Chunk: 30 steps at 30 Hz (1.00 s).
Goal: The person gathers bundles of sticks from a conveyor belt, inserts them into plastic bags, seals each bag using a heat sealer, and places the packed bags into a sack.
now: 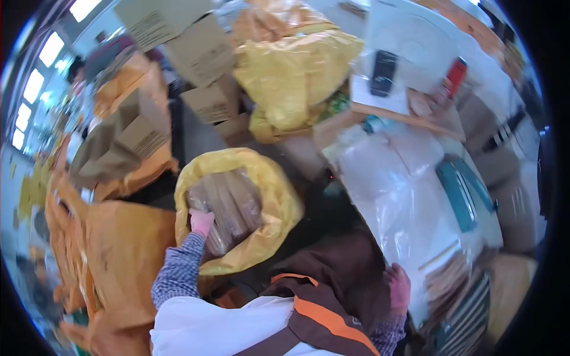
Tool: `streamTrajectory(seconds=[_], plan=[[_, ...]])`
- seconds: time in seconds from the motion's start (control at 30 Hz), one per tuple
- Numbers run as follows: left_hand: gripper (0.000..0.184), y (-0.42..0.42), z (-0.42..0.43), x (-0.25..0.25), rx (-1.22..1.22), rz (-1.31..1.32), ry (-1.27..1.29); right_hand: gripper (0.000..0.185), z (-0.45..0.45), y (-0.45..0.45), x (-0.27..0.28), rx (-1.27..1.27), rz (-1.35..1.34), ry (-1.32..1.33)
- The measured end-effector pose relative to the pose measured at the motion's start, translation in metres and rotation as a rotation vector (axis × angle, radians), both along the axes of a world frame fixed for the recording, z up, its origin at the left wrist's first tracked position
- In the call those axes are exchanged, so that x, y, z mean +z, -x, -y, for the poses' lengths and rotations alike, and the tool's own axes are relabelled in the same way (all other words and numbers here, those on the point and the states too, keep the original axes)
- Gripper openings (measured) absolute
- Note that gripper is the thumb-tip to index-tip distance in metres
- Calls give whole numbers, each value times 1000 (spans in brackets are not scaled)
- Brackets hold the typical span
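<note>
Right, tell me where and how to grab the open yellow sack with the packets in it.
Grip the open yellow sack by its rim, coming from above, one hand on each side. Its mouth faces up, and the rim is folded outward into a thick collar around the packets, which should give fingers a good hold.

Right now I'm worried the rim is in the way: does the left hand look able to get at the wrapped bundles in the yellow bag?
Yes, most likely: the yellow bag is wide open and the left hand reaches over its rim to the wrapped bundles.
</note>
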<state>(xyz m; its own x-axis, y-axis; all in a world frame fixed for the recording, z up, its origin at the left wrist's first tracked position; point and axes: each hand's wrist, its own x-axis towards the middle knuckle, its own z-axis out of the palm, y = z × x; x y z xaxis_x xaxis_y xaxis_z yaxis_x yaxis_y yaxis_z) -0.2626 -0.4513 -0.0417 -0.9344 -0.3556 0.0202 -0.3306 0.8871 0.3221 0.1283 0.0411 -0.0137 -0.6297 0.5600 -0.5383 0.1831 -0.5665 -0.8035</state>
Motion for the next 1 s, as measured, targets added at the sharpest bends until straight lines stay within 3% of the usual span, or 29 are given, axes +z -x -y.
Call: streamTrajectory(seconds=[0.03,0.07,0.13,0.17,0.23,0.27,0.3,0.37,0.4,0.43,0.47,0.5,0.53,0.57,0.6,0.67,0.73,0.87,0.97,1.0], plan=[[48,13,-1,-22,19,-3,145,34,8,6,7,0,63,-51],[46,15,-4,-30,-61,80,31,30,21,16,36,-24,17,91],[42,16,-14,-34,-254,263,-142,30,40,26,50,37,117,-148],[30,19,-7,-54,-439,238,-232,30,42,21,25,37,106,-197],[27,51,7,-57,-879,470,726,35,36,23,1,92,191,-563],[28,65,16,-58,-1109,448,1113,34,25,25,2,22,165,-678],[26,78,9,-31,-1111,647,866,35,9,26,5,-55,291,-774],[25,112,24,-18,-1371,217,1001,44,-29,16,4,-229,558,-1077],[25,133,1,-3,-1346,130,904,53,-53,10,5,-350,724,-1267],[25,154,-23,13,-1325,44,801,62,-81,-6,11,-400,918,-1099],[25,155,-95,56,-1151,115,538,72,-105,-23,23,-436,1096,-919],[26,59,-203,139,-1391,-171,-70,80,-128,-45,5,-510,1264,-1055],[23,23,-266,146,-1276,124,-486,89,-152,-67,-13,-582,1431,-1193],[20,-12,-330,152,-1052,350,-893,93,-164,-84,-7,-573,1425,-1043],[22,-54,-387,146,-1301,211,-757,98,-173,-96,1,-561,1408,-892],[33,-137,-485,128,-1399,590,-708,104,-193,-118,4,-560,1367,-672],[53,-204,-568,70,-1800,653,-645,108,-200,-135,-6,-561,1330,-537],[73,-291,-659,-31,-1849,362,-483,98,-196,-114,-19,-465,1105,-568],[81,-301,-650,-7,-1687,477,-262,82,-169,-50,-1,-286,1100,-631],[82,-301,-644,-11,-1656,429,-381,75,-163,-36,-3,-263,1057,-610]])
